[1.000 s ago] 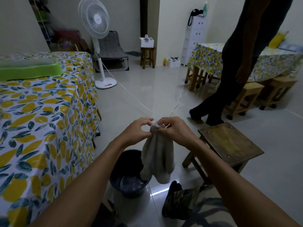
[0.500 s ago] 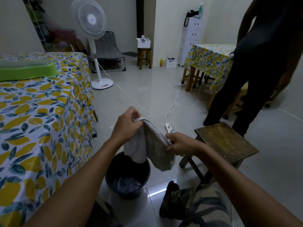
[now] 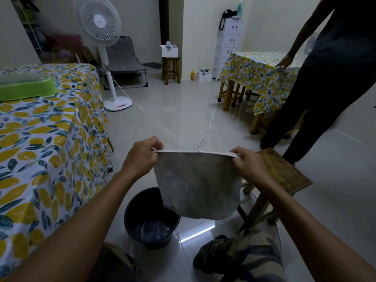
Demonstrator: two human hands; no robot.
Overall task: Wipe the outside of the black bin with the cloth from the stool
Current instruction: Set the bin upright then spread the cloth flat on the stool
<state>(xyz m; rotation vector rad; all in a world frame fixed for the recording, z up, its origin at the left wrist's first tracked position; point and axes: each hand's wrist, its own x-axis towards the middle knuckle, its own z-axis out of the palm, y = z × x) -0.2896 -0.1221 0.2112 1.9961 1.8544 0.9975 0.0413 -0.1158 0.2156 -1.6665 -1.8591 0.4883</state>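
A grey cloth (image 3: 198,184) hangs spread flat in the air, stretched between both hands. My left hand (image 3: 141,157) pinches its top left corner and my right hand (image 3: 247,164) pinches its top right corner. Below the cloth, on the tiled floor between my knees, stands the round black bin (image 3: 142,220), open at the top with something pale and shiny at its bottom. The cloth's lower edge covers part of the bin's right rim. The wooden stool (image 3: 282,176) stands just right of the bin, its seat bare.
A table with a lemon-print cloth (image 3: 46,139) and a green tub (image 3: 26,88) is close on the left. A person in dark clothes (image 3: 325,94) stands at the right by a second table. A white fan (image 3: 101,51) and its cable (image 3: 154,121) cross the floor ahead.
The cloth was bunched between both hands held close together. My hands have moved apart and pulled it open into a flat sheet. The standing person has shifted right.
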